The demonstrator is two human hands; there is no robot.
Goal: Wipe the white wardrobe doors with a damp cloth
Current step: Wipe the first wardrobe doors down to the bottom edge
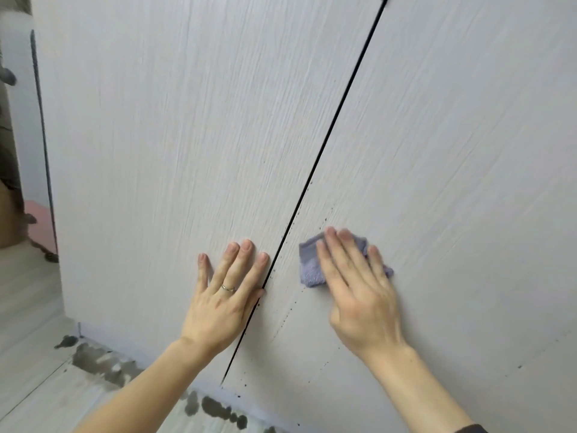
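left hand [224, 295] flat, fingers straight, bracing left door [156, 135] beside the gap [331, 132]. right hand [352, 285] flat too, pressing purple cloth [309, 270] on right door [452, 151]. dark specks [325, 219] at 12 and 7 o'clock of cloth; best wiped firmly along the grain.

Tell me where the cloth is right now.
Head view, lower centre: the purple cloth is pressed against the right wardrobe door under the right hand, just right of the dark gap between the doors.

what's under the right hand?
A purple cloth, pressed flat against the right door by the right hand. Its edges show; its middle is hidden by the hand.
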